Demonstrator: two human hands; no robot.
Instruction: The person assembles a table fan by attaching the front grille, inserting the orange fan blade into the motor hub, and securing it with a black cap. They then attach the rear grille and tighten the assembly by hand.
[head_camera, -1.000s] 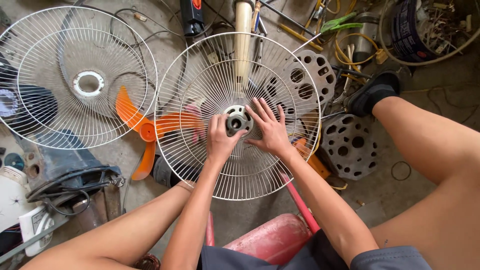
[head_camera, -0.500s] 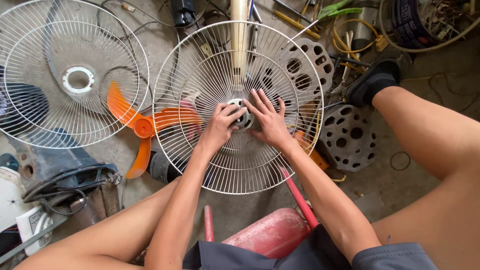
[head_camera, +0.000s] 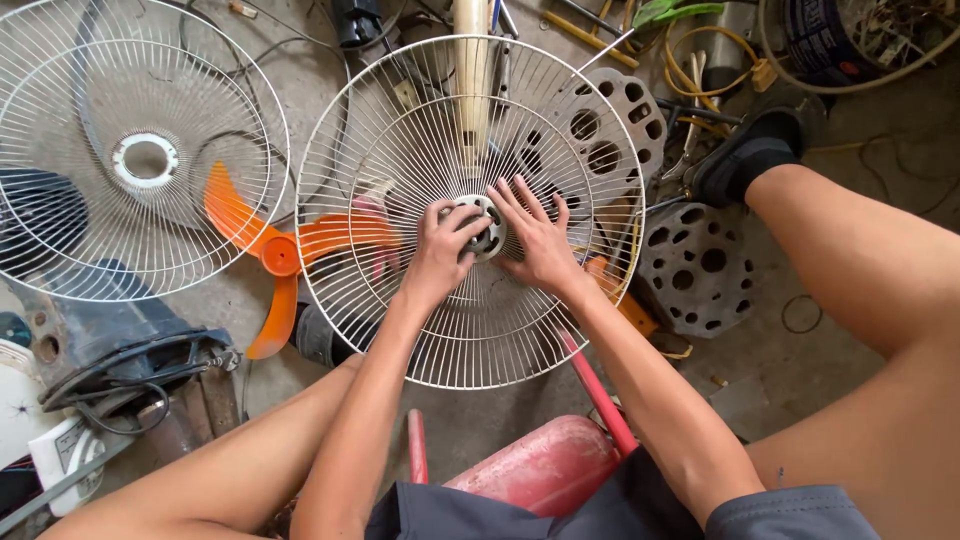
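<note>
Gripping the round hub nut at the centre of a white wire fan guard: left hand curled on it, right hand spread, fingertips touching. Left: orange fan blade, second wire guard.

A dark blue, round bucket with a pale printed label is seen at the top right on the floor. A small white labelled box is seen at the lower left edge.
</note>
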